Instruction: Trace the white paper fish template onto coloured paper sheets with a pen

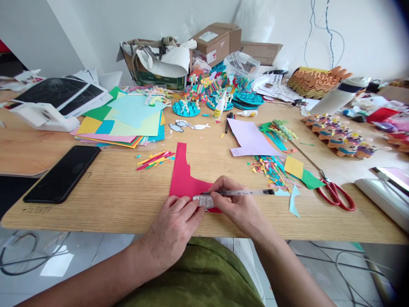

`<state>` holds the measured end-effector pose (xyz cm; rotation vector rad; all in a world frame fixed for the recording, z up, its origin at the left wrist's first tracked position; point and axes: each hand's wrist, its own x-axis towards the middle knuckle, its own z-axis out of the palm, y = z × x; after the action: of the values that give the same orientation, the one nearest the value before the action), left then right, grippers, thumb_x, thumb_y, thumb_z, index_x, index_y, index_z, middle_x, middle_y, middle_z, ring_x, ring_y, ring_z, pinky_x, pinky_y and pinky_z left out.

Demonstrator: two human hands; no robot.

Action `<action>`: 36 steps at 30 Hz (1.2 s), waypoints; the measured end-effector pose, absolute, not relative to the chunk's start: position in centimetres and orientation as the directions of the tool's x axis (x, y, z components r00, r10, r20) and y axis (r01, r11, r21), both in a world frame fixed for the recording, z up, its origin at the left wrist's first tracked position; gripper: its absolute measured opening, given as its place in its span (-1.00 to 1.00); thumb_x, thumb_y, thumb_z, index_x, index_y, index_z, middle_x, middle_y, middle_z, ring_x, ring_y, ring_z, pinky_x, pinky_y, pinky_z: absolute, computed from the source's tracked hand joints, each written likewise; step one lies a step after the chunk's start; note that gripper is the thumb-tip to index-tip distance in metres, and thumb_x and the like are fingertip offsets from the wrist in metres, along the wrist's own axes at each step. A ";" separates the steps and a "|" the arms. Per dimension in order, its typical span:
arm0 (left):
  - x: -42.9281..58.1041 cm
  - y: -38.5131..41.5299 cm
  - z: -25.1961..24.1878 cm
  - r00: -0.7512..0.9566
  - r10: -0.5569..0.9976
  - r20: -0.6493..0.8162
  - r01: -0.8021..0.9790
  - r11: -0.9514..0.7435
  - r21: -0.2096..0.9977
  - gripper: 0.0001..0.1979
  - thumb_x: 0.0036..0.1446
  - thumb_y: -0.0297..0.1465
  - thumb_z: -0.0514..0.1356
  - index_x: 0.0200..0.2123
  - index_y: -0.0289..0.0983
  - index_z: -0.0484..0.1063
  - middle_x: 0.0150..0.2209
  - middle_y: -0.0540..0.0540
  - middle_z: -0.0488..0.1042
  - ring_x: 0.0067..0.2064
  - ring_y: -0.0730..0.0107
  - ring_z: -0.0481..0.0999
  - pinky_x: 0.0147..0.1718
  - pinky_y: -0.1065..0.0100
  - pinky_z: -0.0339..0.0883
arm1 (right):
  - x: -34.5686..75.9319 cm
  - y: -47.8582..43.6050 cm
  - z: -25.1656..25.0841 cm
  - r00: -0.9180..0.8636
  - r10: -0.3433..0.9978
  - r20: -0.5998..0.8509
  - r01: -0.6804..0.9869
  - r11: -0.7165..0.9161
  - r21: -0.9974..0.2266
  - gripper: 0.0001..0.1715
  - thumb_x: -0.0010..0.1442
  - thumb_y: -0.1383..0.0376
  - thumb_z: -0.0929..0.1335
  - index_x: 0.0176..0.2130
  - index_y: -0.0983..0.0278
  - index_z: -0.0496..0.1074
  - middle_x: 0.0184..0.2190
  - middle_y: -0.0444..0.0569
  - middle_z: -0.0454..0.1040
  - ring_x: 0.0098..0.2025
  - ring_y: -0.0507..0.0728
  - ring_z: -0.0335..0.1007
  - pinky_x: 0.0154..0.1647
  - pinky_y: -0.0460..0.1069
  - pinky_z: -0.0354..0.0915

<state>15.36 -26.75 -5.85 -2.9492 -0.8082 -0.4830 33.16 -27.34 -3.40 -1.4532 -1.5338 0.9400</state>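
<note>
My right hand (234,204) is closed around a gel pen (252,192) with a clear barrel. The pen lies nearly level, its tip at the upper edge of a small white paper cutout (203,200) with dark lines drawn on it. Beneath the cutout is a piece of red paper (182,175) with a curved notch cut from its upper right. With fingers laid out flat, my left hand (177,224) presses on the red paper and the cutout's left end. Part of the cutout and the red paper's lower edge are hidden under my hands.
Red-handled scissors (337,194) and paper scraps (270,172) lie at the right, near a lilac sheet (252,138). Left are a black phone (64,174), coloured paper strips (156,160) and stacked coloured sheets (128,115). Fish cutouts (200,126) and a glue bottle (219,106) stand farther back.
</note>
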 end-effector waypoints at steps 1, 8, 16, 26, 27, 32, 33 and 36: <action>15.4 -26.8 -5.8 0.816 0.489 0.308 0.502 -0.864 0.041 -0.71 0.23 -0.50 -0.08 -0.06 -0.33 0.33 -0.16 -0.13 0.42 -0.15 0.25 0.32 -0.20 0.19 0.24 | 32.9 -27.3 -3.4 -0.027 0.998 0.063 0.395 0.069 -0.916 -0.91 0.01 0.41 0.23 -0.51 0.26 0.25 -0.62 -0.21 0.26 -0.56 -0.03 0.15 -0.58 -0.14 0.09; 15.4 -26.8 -5.7 0.812 0.502 0.298 0.499 -0.862 0.093 -0.69 0.23 -0.51 -0.11 -0.04 -0.31 0.31 -0.15 -0.12 0.41 -0.16 0.24 0.30 -0.18 0.16 0.24 | 32.1 -26.7 -4.1 -0.099 0.992 0.074 0.491 0.113 -0.864 -0.88 -0.03 0.47 0.23 -0.50 0.26 0.27 -0.60 -0.21 0.28 -0.54 -0.03 0.15 -0.53 -0.12 0.08; 15.3 -26.8 -5.8 0.808 0.506 0.302 0.497 -0.861 0.111 -0.68 0.22 -0.51 -0.09 -0.01 -0.30 0.30 -0.13 -0.12 0.40 -0.15 0.24 0.29 -0.17 0.16 0.23 | 31.9 -26.7 -4.0 -0.113 0.991 0.067 0.490 0.114 -0.864 -0.90 -0.02 0.45 0.23 -0.49 0.26 0.27 -0.61 -0.21 0.27 -0.55 -0.03 0.15 -0.53 -0.12 0.08; 15.3 -26.8 -5.8 0.815 0.507 0.280 0.508 -0.858 0.078 -0.68 0.22 -0.50 -0.07 0.01 -0.27 0.28 -0.12 -0.12 0.40 -0.14 0.26 0.31 -0.17 0.17 0.23 | 32.0 -26.7 -4.1 -0.085 0.993 0.086 0.531 0.118 -0.839 -0.89 -0.03 0.44 0.23 -0.51 0.25 0.26 -0.61 -0.21 0.29 -0.55 -0.03 0.16 -0.54 -0.13 0.08; 15.3 -26.7 -5.8 0.816 0.507 0.279 0.509 -0.858 0.070 -0.68 0.22 -0.50 -0.08 0.01 -0.27 0.28 -0.11 -0.12 0.39 -0.13 0.26 0.31 -0.17 0.18 0.23 | 32.1 -26.8 -4.1 -0.078 0.993 0.087 0.528 0.115 -0.842 -0.89 -0.03 0.44 0.23 -0.51 0.25 0.26 -0.60 -0.20 0.30 -0.55 -0.03 0.16 -0.54 -0.13 0.08; 15.3 -26.8 -5.8 0.817 0.505 0.277 0.513 -0.857 0.049 -0.71 0.23 -0.49 -0.07 -0.04 -0.29 0.32 -0.12 -0.13 0.41 -0.13 0.25 0.31 -0.17 0.18 0.22 | 32.7 -26.9 -4.0 -0.049 0.996 0.074 0.506 0.089 -0.858 -0.89 -0.03 0.44 0.23 -0.52 0.26 0.26 -0.63 -0.21 0.29 -0.56 -0.03 0.17 -0.55 -0.13 0.10; 15.3 -26.8 -5.8 0.818 0.504 0.278 0.512 -0.857 0.048 -0.71 0.22 -0.49 -0.07 -0.04 -0.30 0.32 -0.13 -0.13 0.41 -0.14 0.25 0.32 -0.18 0.18 0.23 | 32.8 -26.9 -4.0 -0.044 0.996 0.074 0.501 0.086 -0.861 -0.89 -0.03 0.44 0.23 -0.52 0.26 0.26 -0.63 -0.21 0.29 -0.57 -0.03 0.17 -0.56 -0.13 0.10; 15.3 -26.8 -5.8 0.819 0.499 0.284 0.509 -0.860 0.044 -0.71 0.22 -0.49 -0.06 -0.03 -0.32 0.31 -0.14 -0.14 0.41 -0.15 0.24 0.32 -0.19 0.17 0.23 | 33.1 -27.0 -4.2 -0.035 0.997 0.066 0.485 0.074 -0.872 -0.90 -0.02 0.43 0.23 -0.52 0.26 0.25 -0.63 -0.21 0.28 -0.58 -0.03 0.17 -0.57 -0.13 0.10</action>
<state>15.29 -26.80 -5.83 -2.9638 -0.8210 -0.4488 33.07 -26.98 -4.19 -1.5037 -1.6183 0.8826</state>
